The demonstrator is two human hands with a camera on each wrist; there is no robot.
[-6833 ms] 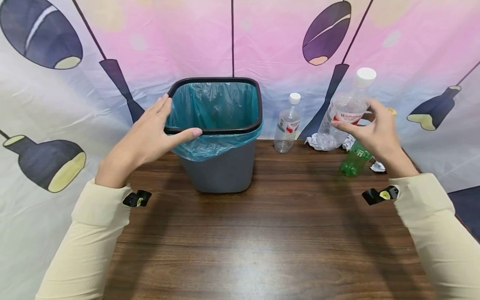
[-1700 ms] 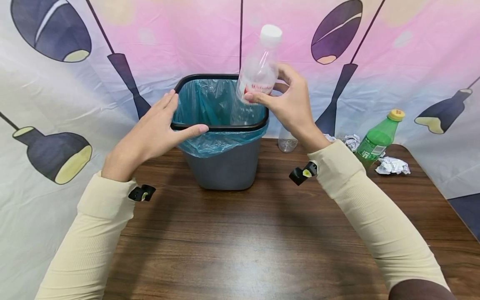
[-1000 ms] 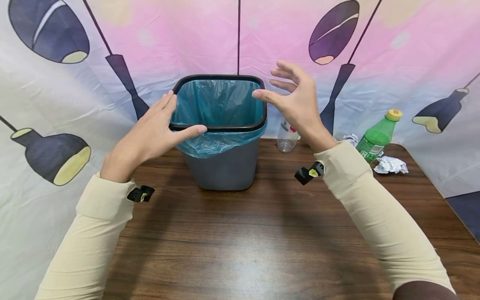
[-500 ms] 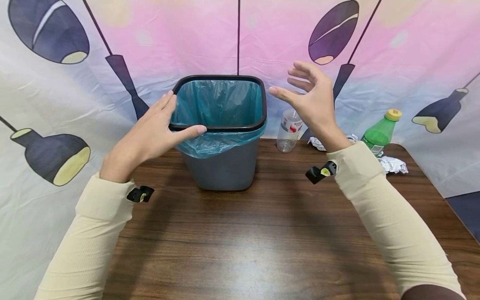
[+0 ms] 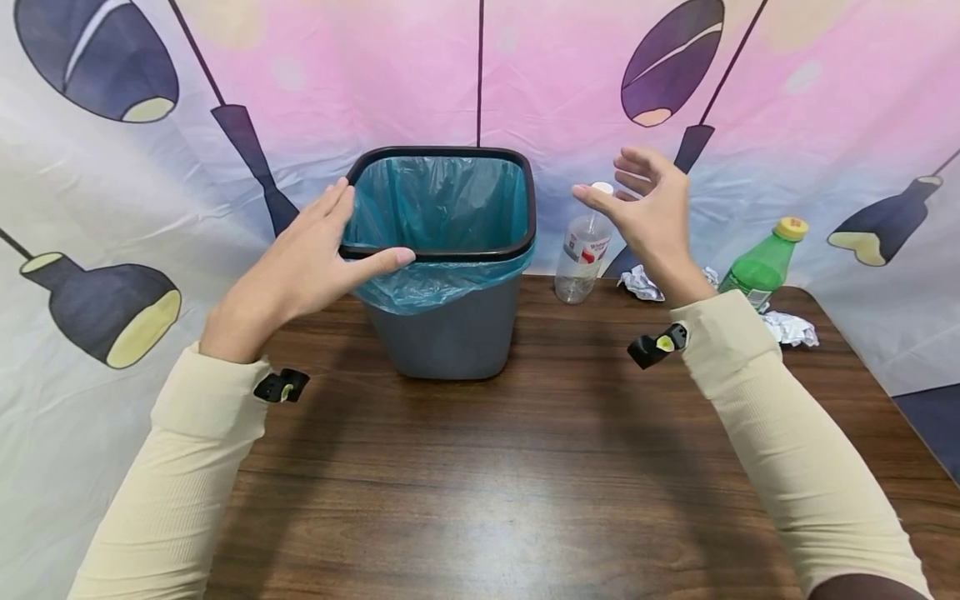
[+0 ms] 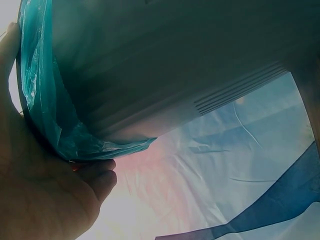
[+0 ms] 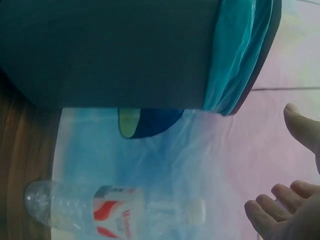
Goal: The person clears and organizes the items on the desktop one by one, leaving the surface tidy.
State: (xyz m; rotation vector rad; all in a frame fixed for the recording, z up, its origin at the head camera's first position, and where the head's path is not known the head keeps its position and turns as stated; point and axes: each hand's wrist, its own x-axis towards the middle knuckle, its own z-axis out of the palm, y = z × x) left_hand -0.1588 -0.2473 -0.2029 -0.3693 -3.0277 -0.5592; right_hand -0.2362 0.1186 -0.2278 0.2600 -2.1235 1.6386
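My left hand [image 5: 288,267] rests on the black rim of a grey trash bin [image 5: 450,333], with its thumb along the front edge and its fingers straight at the left side. A blue-green liner bag [image 5: 442,200] covers the inside of the bin; its bottom is hidden. Spread and holding nothing, my right hand [image 5: 648,212] hovers right of the bin, its thumb overlapping the white cap of a clear plastic bottle [image 5: 581,258] in the head view. In the right wrist view that same bottle [image 7: 115,207] stands apart from the fingertips.
Behind my right forearm a green bottle [image 5: 765,262] with a yellow cap stands at the back right. Crumpled paper [image 5: 641,283] lies near the clear bottle, and another paper ball [image 5: 791,328] beside the green one. A printed curtain [image 5: 555,83] hangs behind the table [image 5: 480,483].
My right hand carried a clear bottle from the right to over the bin and let it go there. Since then the hand has moved right and slightly down. My left hand stayed on the rim.
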